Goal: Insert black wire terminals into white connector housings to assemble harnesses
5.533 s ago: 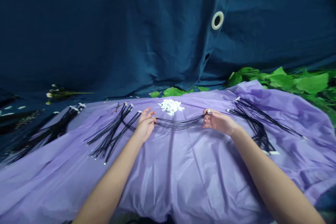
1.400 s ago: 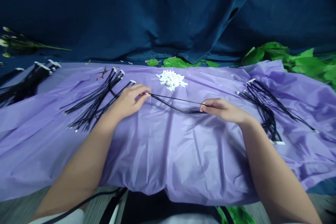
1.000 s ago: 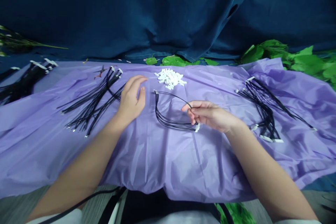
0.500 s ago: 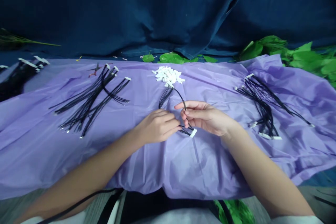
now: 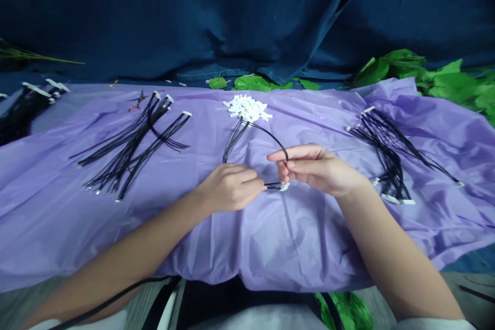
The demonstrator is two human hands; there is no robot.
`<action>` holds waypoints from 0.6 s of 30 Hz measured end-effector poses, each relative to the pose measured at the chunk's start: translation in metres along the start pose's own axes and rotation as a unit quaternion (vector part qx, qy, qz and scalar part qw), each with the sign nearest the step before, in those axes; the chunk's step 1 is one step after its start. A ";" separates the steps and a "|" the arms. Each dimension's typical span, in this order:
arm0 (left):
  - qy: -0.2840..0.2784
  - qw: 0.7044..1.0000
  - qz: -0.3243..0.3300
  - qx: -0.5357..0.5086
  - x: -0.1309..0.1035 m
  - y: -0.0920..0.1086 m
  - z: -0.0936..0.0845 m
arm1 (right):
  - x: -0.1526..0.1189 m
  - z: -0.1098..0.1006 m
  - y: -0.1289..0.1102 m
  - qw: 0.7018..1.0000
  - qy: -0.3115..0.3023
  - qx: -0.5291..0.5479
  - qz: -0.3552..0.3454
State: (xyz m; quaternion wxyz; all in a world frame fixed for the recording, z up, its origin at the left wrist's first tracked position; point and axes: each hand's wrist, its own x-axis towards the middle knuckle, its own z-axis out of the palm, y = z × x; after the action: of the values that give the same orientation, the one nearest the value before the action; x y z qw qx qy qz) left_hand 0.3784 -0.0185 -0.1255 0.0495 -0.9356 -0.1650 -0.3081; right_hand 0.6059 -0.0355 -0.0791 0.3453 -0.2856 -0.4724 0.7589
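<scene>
My left hand (image 5: 234,186) is closed around a bundle of thin black wires (image 5: 233,140) at the middle of the purple sheet. Out of its fingertips, short wire ends run right to a small white connector (image 5: 285,186). One black wire (image 5: 275,139) arches away from the bundle's far end into my right hand (image 5: 309,166), pinched between thumb and fingers, with the index finger pointing left. The wire's tip is hidden by the fingers, close above the connector. Just beyond the bundle lies a pile of white connectors (image 5: 248,108).
Black wire bundles with white connectors (image 5: 133,144) lie on the left of the purple sheet (image 5: 216,252), beside small orange-handled snips (image 5: 137,100). More wire harnesses (image 5: 386,154) lie at the right. Another dark bundle (image 5: 29,108) is at far left. Green leaves (image 5: 444,80) border the back right.
My right hand has shifted slightly right and up, pulling the single wire into a wider arc. The connector has moved up a little and turned; the bundle's loop has spread left.
</scene>
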 end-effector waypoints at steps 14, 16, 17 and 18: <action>0.024 0.972 -0.174 -0.154 0.000 0.016 0.010 | 0.010 0.000 0.011 0.998 0.036 -0.030 -0.036; 0.034 0.961 -0.196 -0.192 0.003 0.018 0.010 | 0.011 -0.001 0.011 0.998 0.035 -0.036 -0.035; 0.039 0.955 -0.204 -0.211 0.004 0.018 0.010 | 0.011 -0.002 0.010 0.998 0.032 -0.042 -0.036; 0.043 0.949 -0.212 -0.229 0.005 0.019 0.009 | 0.010 -0.003 0.009 0.998 0.026 -0.049 -0.035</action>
State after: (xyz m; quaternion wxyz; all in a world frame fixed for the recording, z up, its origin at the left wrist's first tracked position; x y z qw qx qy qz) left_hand 0.3938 -0.0328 -0.1299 -0.2260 -0.8509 -0.2822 -0.3811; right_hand 0.5997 -0.0288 -0.0899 0.3690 -0.3049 -0.5097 0.7149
